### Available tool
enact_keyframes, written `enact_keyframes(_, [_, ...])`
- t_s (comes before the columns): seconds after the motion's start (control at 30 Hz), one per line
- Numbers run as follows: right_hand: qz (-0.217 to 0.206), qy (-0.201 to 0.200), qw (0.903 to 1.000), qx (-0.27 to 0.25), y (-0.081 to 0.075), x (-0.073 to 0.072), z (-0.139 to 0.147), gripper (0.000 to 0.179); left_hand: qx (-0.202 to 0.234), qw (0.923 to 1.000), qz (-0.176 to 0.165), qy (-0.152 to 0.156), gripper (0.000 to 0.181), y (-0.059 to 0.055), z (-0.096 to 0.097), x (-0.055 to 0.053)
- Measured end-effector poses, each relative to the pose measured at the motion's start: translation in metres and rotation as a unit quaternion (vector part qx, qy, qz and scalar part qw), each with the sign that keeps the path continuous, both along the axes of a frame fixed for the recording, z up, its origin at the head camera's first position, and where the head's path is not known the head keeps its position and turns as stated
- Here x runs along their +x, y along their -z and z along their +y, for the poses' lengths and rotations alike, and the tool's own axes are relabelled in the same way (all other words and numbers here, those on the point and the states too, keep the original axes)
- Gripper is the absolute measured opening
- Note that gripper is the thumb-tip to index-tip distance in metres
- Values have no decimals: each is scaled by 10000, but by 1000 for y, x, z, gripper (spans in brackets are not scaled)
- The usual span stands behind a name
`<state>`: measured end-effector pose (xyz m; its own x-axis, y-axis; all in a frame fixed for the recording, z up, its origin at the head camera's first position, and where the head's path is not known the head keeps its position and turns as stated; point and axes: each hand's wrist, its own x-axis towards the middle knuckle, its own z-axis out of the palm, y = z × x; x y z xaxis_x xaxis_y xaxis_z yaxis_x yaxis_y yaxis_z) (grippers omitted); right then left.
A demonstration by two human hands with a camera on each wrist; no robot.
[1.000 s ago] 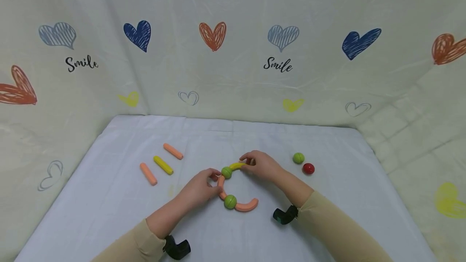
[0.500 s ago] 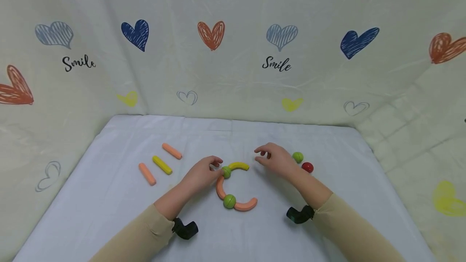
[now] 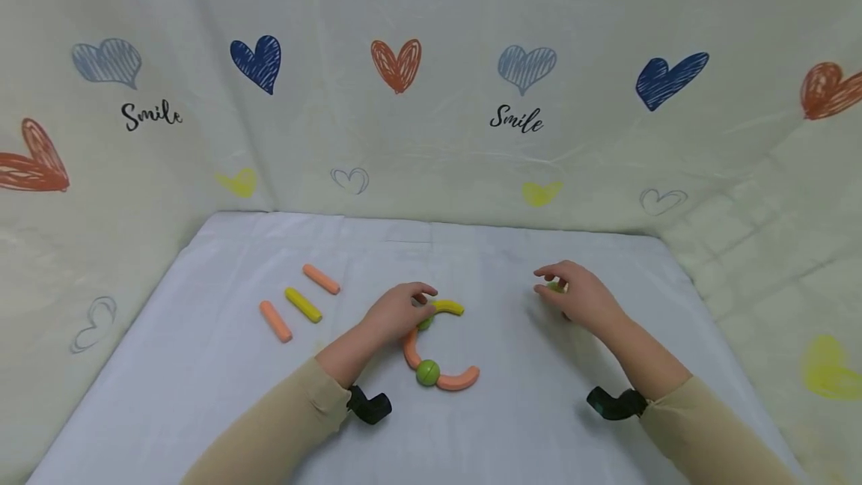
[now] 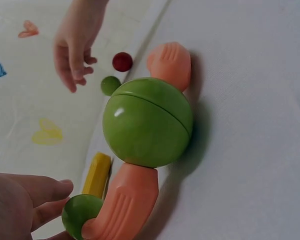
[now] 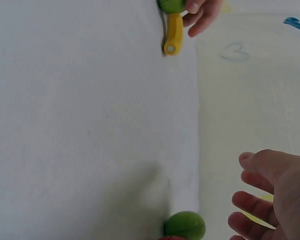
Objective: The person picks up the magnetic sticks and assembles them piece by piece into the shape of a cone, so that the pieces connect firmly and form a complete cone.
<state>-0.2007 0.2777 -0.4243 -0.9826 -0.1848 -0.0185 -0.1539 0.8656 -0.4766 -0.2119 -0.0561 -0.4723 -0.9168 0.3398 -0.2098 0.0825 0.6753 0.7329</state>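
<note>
A C-shaped chain of toy pieces lies on the white table. Its yellow curved piece [image 3: 449, 307] joins the upper green ball [image 3: 425, 323]; an orange curved piece [image 3: 411, 349], a lower green ball [image 3: 427, 373] and another orange curved piece [image 3: 459, 379] follow. My left hand [image 3: 401, 310] hovers at the upper green ball, fingers loosely bent and partly covering it. My right hand [image 3: 584, 298] reaches over the loose green ball [image 5: 185, 225], its fingers apart in the right wrist view. A red ball [image 4: 122, 62] beside that one is hidden by the right hand in the head view.
At the left of the table lie an orange stick [image 3: 321, 278], a yellow stick [image 3: 303, 304] and another orange stick [image 3: 275, 321]. A pale curtain [image 3: 431, 148] printed with hearts surrounds the table's back and sides.
My right hand has let go of the yellow curved piece and moved right to the loose green ball. My left hand has slid from the orange curved piece up toward the upper green ball.
</note>
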Motion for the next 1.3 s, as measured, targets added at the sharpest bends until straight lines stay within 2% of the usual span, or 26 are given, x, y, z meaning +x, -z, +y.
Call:
enact_keyframes(0.3, [-151,186,9997,-30,4,4,31,46,-233,9997,69,82,28,4,11,-5])
enact_keyframes(0.53, [-724,194,9972,43,8,-2,33,56,-465,9988,65,147,27,6,12,-7])
enact_keyframes(0.73, [-1082,158,9940,13,16,-8,33,55,-596,9980,101,187,28,6,17,-8])
enact_keyframes(1.0, [-1291,125,9915,61,21,-12,31,51,-684,9975,159,91,28,5,21,-6])
enact_keyframes(1.3, [-1226,63,9922,224,23,-14,32,48,-699,9971,286,36,27,8,21,-6])
